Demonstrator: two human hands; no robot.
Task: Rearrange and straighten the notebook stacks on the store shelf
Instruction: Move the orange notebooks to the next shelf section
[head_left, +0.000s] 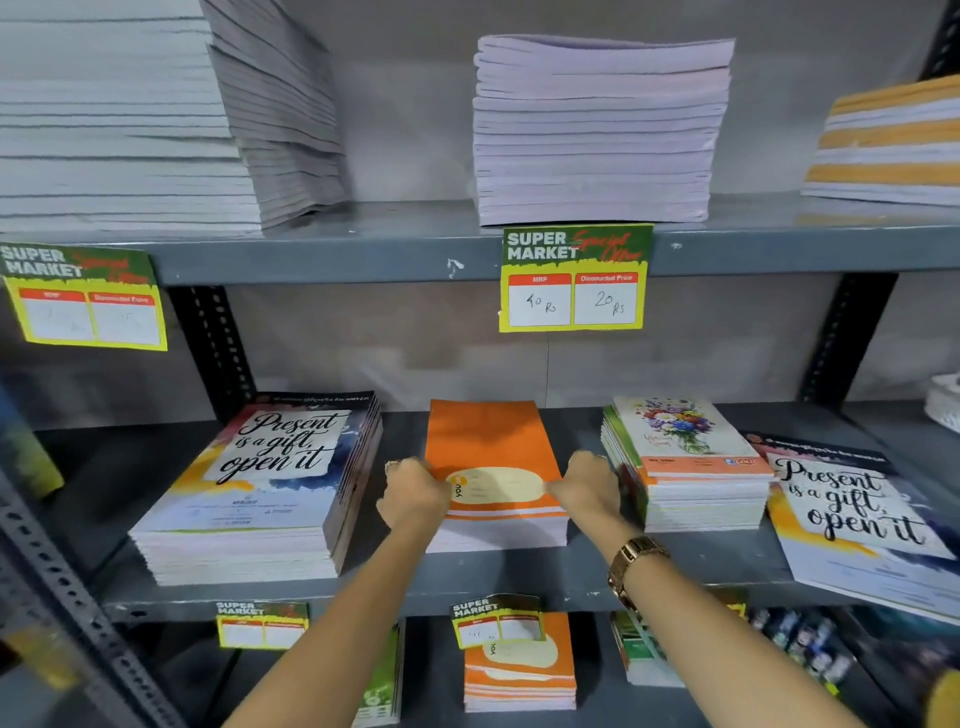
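Note:
A stack of orange notebooks lies in the middle of the grey middle shelf. My left hand grips its left edge and my right hand grips its right edge, fingers curled onto the top cover. To the left sits a "Present is a gift, open it" stack. A flower-cover stack stands to the right, almost touching my right hand. Further right, a single "Present is a gift" notebook lies skewed and overhangs the shelf front.
The upper shelf holds tall pale stacks at left, middle and an orange-striped one at right. Price tags hang from shelf edges. Black slotted uprights stand behind. The lower shelf holds more orange notebooks.

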